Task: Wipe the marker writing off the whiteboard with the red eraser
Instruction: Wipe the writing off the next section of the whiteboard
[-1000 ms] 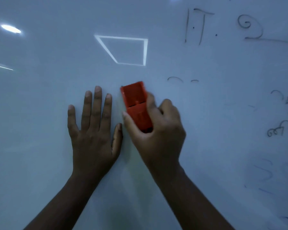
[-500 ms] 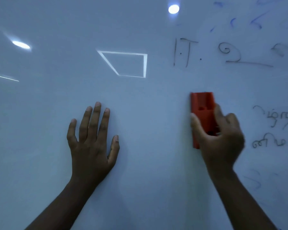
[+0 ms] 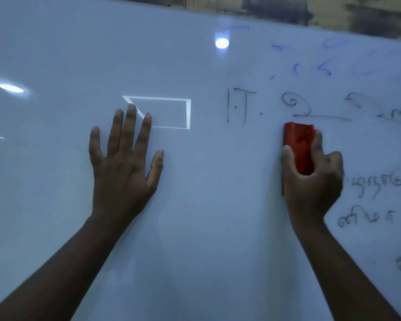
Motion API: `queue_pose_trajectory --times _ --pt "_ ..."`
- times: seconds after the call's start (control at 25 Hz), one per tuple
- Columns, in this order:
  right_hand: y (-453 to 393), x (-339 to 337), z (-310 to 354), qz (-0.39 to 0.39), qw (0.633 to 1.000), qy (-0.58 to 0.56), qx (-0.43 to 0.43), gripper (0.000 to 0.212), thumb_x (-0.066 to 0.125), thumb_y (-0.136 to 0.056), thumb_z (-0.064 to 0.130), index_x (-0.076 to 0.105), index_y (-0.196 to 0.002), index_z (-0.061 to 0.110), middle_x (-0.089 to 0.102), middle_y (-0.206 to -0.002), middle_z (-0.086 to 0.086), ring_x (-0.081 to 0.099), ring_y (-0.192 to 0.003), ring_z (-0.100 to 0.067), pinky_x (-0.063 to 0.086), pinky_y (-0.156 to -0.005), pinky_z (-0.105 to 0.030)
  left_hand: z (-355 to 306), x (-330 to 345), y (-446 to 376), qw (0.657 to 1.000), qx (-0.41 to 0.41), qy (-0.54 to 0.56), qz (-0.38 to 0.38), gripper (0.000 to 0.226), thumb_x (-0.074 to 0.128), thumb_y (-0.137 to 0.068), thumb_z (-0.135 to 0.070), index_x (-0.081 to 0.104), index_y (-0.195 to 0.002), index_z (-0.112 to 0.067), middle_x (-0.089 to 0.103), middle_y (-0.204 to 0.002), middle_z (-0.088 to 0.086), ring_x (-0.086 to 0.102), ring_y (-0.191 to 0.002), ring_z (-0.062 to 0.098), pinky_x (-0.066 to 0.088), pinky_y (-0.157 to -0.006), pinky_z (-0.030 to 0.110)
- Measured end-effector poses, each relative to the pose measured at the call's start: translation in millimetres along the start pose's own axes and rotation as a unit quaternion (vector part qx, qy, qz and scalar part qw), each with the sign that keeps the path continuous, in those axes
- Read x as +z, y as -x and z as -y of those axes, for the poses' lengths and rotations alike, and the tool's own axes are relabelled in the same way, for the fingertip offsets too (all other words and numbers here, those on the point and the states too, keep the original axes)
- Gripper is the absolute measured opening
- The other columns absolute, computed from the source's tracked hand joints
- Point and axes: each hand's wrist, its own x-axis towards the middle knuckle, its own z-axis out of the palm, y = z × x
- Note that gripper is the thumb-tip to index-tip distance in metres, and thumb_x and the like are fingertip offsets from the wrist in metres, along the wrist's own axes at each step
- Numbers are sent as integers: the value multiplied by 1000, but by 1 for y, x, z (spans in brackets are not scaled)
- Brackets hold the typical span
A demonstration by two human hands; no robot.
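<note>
The whiteboard [image 3: 208, 205] fills the view. My right hand [image 3: 313, 181] grips the red eraser [image 3: 299, 144], thumb on its left edge and fingers over its back, holding it upright against the board. The eraser's top sits just below a line of black marker writing [image 3: 294, 107]. More black writing [image 3: 377, 184] lies right of my right hand, and faint blue strokes [image 3: 310, 66] show higher up. My left hand [image 3: 123, 167] rests flat on the board with fingers spread, well left of the eraser.
The board's top edge [image 3: 264, 17] runs across the upper right, with a stained wall above it. Light reflections show on the board: a bright rectangle [image 3: 171, 112] by my left fingertips and round spots [image 3: 222, 43]. The board's left and lower parts carry no writing.
My right hand has carried the eraser from beside my left hand far to the right, under the black writing. My left hand stays flat. The view has tilted up, showing the board's top edge.
</note>
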Motion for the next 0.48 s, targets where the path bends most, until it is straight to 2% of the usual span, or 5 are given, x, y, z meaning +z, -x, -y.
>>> queue_pose_trajectory --times 0.08,0.28,0.48 --pt "20 17 32 0 998 -15 -60 70 63 -90 56 54 -151 23 48 -90 -8 52 -77 -29 53 -74 -48 -1 1 1 1000 5 2 -9 68 31 -111 -45 19 -170 -15 10 -178 11 10 -165 28 8 -130 62" --pt "76 51 132 69 960 -50 -267 72 62 -92 57 53 -152 18 54 -90 -9 51 -77 -27 46 -68 -44 6 2 2 1000 17 11 -4 73 33 -107 -46 17 -170 -14 9 -178 10 9 -165 26 9 -130 62" --pt "44 60 143 58 951 -40 -301 70 58 -94 60 53 -151 21 55 -89 -7 52 -77 -24 46 -68 -44 8 1 4 1000 6 22 -15 73 33 -107 -46 21 -169 -9 15 -177 10 14 -164 26 13 -130 61"
